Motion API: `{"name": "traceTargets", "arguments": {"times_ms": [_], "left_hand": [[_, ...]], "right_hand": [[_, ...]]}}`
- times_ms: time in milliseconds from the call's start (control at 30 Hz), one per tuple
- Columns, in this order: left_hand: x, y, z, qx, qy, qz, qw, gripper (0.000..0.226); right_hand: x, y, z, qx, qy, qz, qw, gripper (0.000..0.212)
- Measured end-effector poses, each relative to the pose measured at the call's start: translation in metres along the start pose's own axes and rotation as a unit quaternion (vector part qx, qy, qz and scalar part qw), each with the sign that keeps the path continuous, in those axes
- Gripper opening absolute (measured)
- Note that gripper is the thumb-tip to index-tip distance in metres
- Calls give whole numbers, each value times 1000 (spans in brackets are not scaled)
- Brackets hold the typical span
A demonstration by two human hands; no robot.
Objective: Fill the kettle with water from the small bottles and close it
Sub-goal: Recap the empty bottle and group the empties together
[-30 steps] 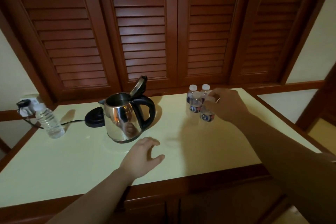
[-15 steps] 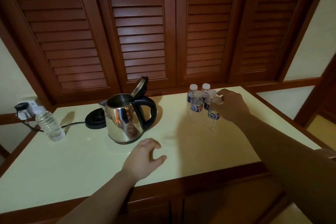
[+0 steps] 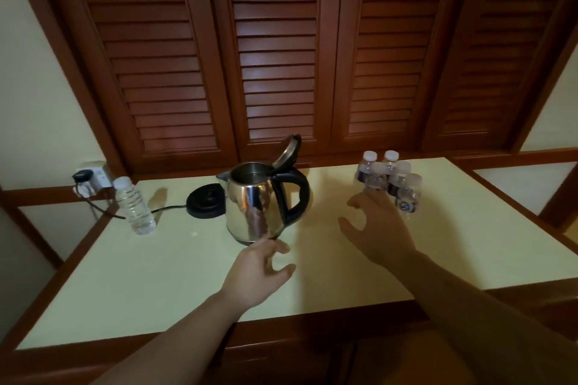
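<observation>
Kettle: polished steel kettle with black handle stands off its round black base, at about 12 o'clock from the left hand; its hinged lid is tipped up, mouth open
Bottles: cluster of small clear plastic bottles with white caps stands at 2 o'clock on the cream tabletop, all capped and upright
Right hand: right hand, which gripped the nearest small bottle half a second ago, has let go and drawn back toward 6 o'clock; fingers spread wide, holding nothing
Left hand: left hand has crept up to the kettle's foot, fingers loosely apart, holding nothing
Other: larger clear ribbed bottle stands at 10 o'clock near the wall socket
Meaning: no bottle is in hand, so pouring has not begun; judging by this, a fresh grasp is needed
</observation>
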State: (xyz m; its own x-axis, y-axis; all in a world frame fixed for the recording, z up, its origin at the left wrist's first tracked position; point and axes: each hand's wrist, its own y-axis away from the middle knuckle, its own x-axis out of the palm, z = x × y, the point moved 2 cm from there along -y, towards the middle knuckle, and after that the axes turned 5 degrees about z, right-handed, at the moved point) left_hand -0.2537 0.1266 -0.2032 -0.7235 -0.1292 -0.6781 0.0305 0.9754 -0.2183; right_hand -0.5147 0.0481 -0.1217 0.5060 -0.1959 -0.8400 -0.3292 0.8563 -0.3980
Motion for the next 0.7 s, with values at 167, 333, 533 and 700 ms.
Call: {"name": "traceTargets", "arguments": {"times_ms": [167,333,533,700], "left_hand": [[-47,25,30,-18,-31,-3,999,34],[-101,53,66,-48,-33,-49,997,26],[-158,78,113,-137,21,-132,982,24],[-186,75,131,-214,64,-183,957,49]], "right_hand": [[52,8,62,-74,-21,83,994,30],[99,10,125,-133,-61,177,973,35],[155,11,167,-131,-63,287,947,69],[171,15,186,-150,-5,312,938,73]]}}
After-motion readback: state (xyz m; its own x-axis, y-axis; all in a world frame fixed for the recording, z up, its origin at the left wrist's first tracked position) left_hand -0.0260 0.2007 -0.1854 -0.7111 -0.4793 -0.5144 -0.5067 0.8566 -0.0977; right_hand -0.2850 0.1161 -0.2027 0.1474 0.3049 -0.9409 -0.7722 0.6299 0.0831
